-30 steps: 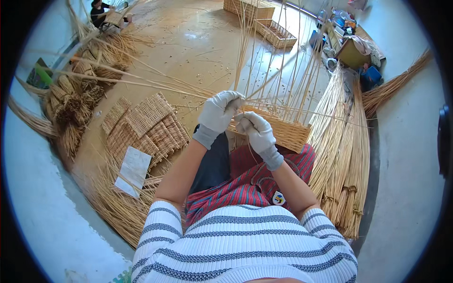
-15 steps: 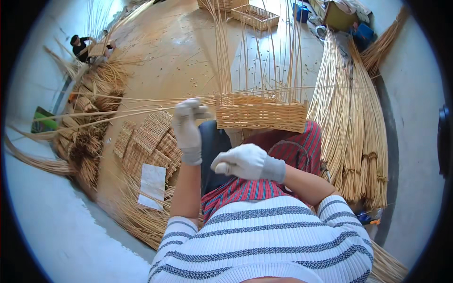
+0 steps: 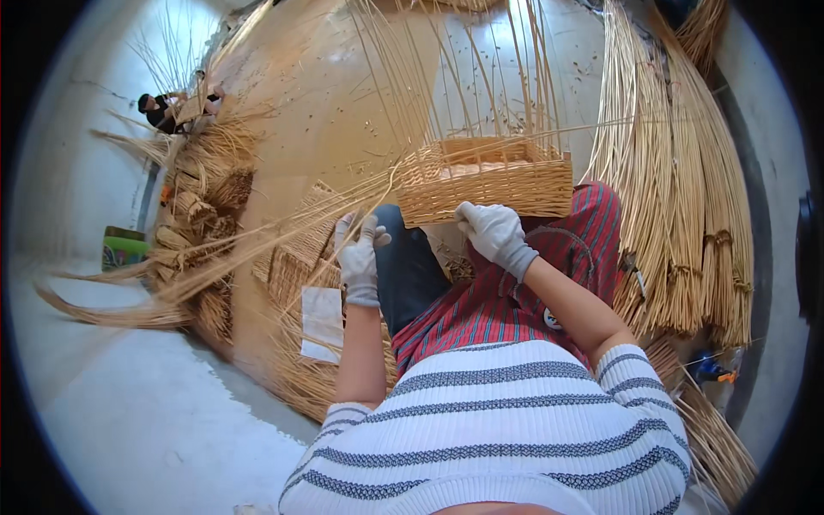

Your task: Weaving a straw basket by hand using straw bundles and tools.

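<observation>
A partly woven rectangular wicker basket rests on my knees, with tall upright rods rising from its far side. My right hand, in a white glove, is closed on the lower edge of its near wall. Long loose wicker strands run from the basket's left corner down to the left, blurred toward their ends. My left hand, also gloved, is raised below that corner, its fingers curled at the strands. How many strands it grips is hidden.
Long bundles of wicker rods lie at the right. Shorter tied bundles line the left wall, where a person sits working farther off. Woven panels and a white sheet lie left of my knees.
My right hand has moved forward onto the basket's near wall. My left hand has come lower, and the loose strands now slant down to the left. The basket has tipped, showing its inside.
</observation>
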A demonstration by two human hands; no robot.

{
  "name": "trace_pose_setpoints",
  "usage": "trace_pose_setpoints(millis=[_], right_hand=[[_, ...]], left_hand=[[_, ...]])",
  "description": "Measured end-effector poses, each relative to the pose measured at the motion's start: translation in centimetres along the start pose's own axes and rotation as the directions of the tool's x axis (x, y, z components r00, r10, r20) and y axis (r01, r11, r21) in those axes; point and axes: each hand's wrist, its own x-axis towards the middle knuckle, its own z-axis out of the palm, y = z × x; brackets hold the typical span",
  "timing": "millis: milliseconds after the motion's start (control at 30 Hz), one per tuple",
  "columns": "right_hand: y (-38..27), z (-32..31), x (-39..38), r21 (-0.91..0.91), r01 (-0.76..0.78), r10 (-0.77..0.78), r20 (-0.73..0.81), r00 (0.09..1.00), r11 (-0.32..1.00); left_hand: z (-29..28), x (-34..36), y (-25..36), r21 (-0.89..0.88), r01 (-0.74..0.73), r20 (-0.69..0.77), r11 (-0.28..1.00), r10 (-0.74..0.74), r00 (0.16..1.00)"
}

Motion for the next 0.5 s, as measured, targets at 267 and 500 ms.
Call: trace_pose_setpoints(millis=[267, 500], right_hand=[[-0.1, 1.4, -0.8, -0.086, -0.061, 0.072, 0.131, 0.989, 0.994], [-4.3, 0.8, 0.1, 0.124, 0.014, -0.053, 0.32, 0.946, 0.992]], left_hand=[[2.4, 0.2, -0.7, -0.068, -0.151, -0.134, 0.986, 0.141, 0.981], [0.7, -1.8, -0.1, 0.029, 0.047, -0.042, 0.998, -0.046, 0.998]])
